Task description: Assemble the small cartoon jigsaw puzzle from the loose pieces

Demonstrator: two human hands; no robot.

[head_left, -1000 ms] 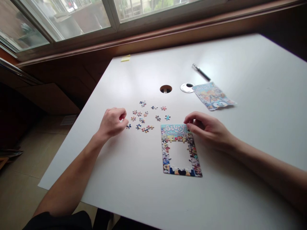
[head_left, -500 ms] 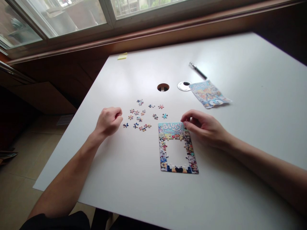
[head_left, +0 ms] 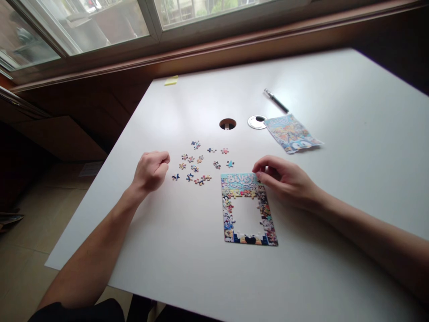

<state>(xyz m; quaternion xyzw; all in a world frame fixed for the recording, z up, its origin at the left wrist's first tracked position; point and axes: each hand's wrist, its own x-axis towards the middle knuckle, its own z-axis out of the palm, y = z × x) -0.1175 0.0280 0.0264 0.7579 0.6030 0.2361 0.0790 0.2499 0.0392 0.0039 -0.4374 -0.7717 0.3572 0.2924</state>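
My left hand (head_left: 151,171) rests on the white table as a closed fist, just left of several loose jigsaw pieces (head_left: 200,181); nothing shows in it. The puzzle frame (head_left: 229,223), a printed board with a jagged rectangular opening, lies flat to the right of the pieces. At its top right corner, my right hand (head_left: 279,176) has thumb and forefinger closed on the edge, the other fingers curled behind. White tabletop shows through the opening. One light blue piece (head_left: 230,164) lies just above the frame, near a pink piece (head_left: 224,151).
Beyond my right hand lies a printed packet (head_left: 293,133), overlapping a round metal ring (head_left: 256,122). A dark pen (head_left: 276,100) is behind it. The table has a round hole (head_left: 228,124) and a yellow sticky note (head_left: 171,80) at its far edge, below the window.
Both hands, the puzzle frame and the pieces keep their places on the table. Only the camera view has shifted very slightly.
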